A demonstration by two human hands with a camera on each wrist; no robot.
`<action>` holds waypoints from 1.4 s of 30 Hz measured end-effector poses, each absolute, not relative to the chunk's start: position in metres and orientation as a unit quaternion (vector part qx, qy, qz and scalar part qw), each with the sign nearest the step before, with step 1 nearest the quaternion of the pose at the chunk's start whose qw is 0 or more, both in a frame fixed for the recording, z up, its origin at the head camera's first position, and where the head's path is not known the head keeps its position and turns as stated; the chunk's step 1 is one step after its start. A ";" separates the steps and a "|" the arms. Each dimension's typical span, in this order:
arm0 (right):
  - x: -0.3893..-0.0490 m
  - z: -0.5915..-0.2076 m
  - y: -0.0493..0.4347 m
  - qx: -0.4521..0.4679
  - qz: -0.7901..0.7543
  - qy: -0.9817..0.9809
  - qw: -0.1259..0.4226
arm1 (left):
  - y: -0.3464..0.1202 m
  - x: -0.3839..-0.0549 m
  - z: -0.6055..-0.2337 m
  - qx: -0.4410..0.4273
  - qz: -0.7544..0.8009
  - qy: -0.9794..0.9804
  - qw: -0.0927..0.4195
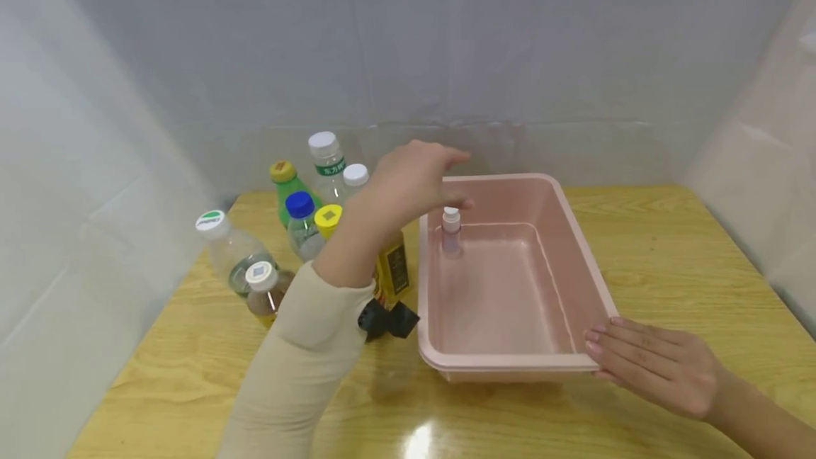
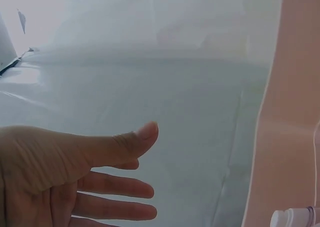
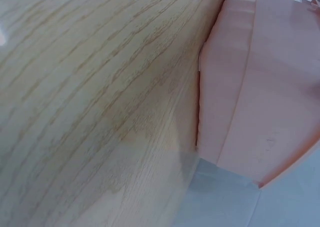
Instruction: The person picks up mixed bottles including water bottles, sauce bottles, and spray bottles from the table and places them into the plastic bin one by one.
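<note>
My left hand [image 1: 411, 179] hangs over the left rim of a pink plastic basin [image 1: 583, 253], thumb and fingers spread with nothing between them. In the left wrist view the same hand [image 2: 75, 172] shows bare fingers. A small bottle with a white cap [image 1: 451, 236] stands inside the basin at its left wall. My right hand [image 1: 656, 363] rests its extended fingers on the basin's front right corner. Below and left of the left forearm stand several bottles, among them a yellow-labelled bottle [image 1: 395, 268], partly hidden by the arm.
On the wooden table [image 1: 191, 381], left of the basin, are a green bottle [image 1: 290, 186], a blue-capped bottle [image 1: 301, 222], a clear bottle [image 1: 328, 161], a large white-capped bottle [image 1: 232, 246] and a brown bottle [image 1: 264, 292]. A pale sheet [image 1: 510, 55] covers the wall behind.
</note>
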State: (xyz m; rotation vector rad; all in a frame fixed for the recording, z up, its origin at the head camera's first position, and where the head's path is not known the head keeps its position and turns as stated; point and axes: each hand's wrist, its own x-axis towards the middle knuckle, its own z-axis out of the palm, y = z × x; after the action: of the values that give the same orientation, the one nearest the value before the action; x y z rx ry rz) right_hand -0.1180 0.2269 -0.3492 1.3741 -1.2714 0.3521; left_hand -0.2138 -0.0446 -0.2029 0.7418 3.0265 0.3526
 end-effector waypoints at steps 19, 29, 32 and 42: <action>-0.118 -0.352 0.226 0.584 0.152 -0.549 0.578 | -0.079 -0.174 -0.210 0.243 0.110 0.959 -0.092; -0.117 -0.350 0.225 0.585 0.154 -0.546 0.579 | -0.105 -0.160 -0.214 0.233 0.117 0.949 -0.176; -0.117 -0.348 0.224 0.586 0.155 -0.544 0.580 | -0.114 -0.160 -0.217 0.223 0.107 0.948 -0.203; -0.117 -0.356 0.226 0.584 0.174 -0.538 0.582 | -0.134 -0.156 -0.222 0.213 0.124 0.933 -0.262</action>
State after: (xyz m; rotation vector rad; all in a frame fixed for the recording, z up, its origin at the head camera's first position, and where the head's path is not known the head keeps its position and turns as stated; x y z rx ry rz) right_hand -0.1172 0.2261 -0.3562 1.3644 -1.2557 0.4052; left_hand -0.1565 -0.1336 -0.2219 0.8104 3.5488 0.4733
